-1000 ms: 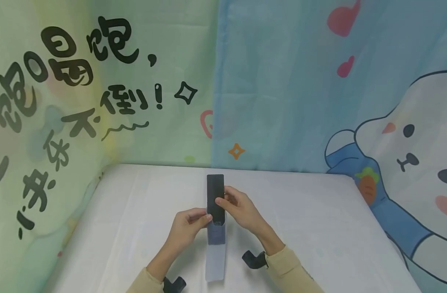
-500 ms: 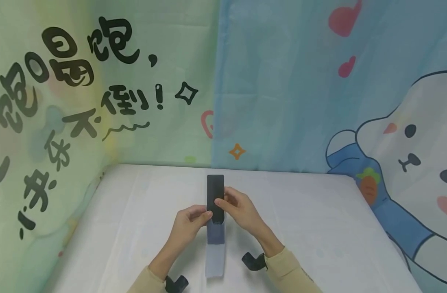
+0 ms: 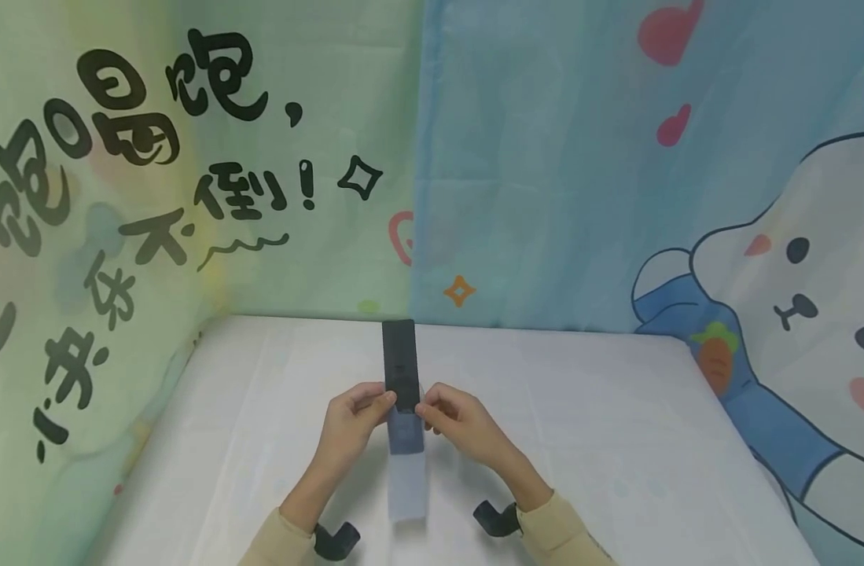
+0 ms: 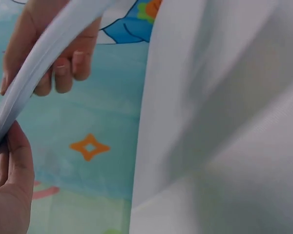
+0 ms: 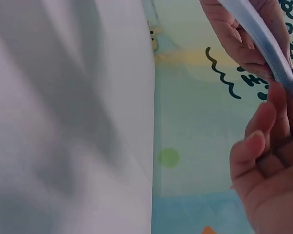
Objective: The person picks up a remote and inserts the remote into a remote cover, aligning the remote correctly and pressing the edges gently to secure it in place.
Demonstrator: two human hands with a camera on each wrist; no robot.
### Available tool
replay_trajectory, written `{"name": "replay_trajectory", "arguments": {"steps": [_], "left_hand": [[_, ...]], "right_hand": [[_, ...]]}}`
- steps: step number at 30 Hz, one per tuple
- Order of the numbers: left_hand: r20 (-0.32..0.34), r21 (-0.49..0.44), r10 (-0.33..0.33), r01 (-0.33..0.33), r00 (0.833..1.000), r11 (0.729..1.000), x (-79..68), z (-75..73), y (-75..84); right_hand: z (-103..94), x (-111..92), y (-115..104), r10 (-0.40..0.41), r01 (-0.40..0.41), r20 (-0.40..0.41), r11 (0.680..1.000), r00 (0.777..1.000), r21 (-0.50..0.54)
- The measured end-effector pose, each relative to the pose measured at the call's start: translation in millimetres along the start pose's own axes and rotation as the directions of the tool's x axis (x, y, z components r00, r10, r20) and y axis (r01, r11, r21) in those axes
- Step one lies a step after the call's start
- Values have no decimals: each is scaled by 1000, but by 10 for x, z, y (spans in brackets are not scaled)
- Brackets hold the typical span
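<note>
A long flat black bar (image 3: 401,362), perhaps a remote control, sticks up out of a pale translucent sleeve (image 3: 407,487). A darker grey-blue band near the sleeve's top shows the bar's lower end through it. My left hand (image 3: 352,417) pinches the left edge around the sleeve's mouth, thumb in front. At the right edge, my right hand (image 3: 467,422) pinches the sleeve near its mouth between thumb and curled fingers. In the left wrist view the sleeve (image 4: 44,53) is seen edge-on and slightly bent, between both hands. The right wrist view also shows its thin side (image 5: 263,39).
Underneath is a table with a white cloth (image 3: 276,377). Printed curtains (image 3: 531,173) stand behind it and along the left side. Black wrist-camera mounts (image 3: 337,542) sit at both cuffs.
My right hand has slid from the black bar's face down to the sleeve's right edge. Bar and sleeve have shifted slightly left and up and now tilt a little. The left hand still pinches.
</note>
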State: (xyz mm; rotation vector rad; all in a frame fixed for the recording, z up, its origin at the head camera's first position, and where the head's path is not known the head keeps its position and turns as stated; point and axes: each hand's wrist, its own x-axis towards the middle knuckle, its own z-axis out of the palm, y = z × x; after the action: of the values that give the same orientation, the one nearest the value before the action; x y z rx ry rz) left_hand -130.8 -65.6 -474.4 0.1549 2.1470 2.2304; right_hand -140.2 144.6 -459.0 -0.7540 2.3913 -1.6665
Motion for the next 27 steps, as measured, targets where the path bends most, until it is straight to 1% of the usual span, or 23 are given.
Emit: {"name": "replay_trajectory", "arguments": {"steps": [4,6,11,14,17,19,23,27], "left_hand": [[12,-28,-14,14,1000,1000,-14,-14,-3],[33,-38,-1,2,999,999,-10,-25,-8],[112,6,34,-34,993,999,24,-51,-28],[154,46,25,-33,988,998,39,-81,-43],[199,75,26,-42,980,996,57,-114,-47],[223,85,36,-57,974,995,70,-131,-33],[256,105,58,-88,965,991,119,-140,3],[271,120,66,-102,960,987,164,-133,35]], "right_hand": [[-12,-4,11,-46,45,43,999,998,30],[-20,-2,11,-68,65,66,997,995,42],[-24,-2,23,-89,85,119,995,989,43],[-5,-8,41,-78,74,122,997,989,37],[29,-19,62,-78,74,94,996,993,46],[55,-24,80,-77,74,61,996,995,58],[94,-16,98,-62,65,-36,994,997,84],[113,14,74,-42,56,-126,992,991,116]]}}
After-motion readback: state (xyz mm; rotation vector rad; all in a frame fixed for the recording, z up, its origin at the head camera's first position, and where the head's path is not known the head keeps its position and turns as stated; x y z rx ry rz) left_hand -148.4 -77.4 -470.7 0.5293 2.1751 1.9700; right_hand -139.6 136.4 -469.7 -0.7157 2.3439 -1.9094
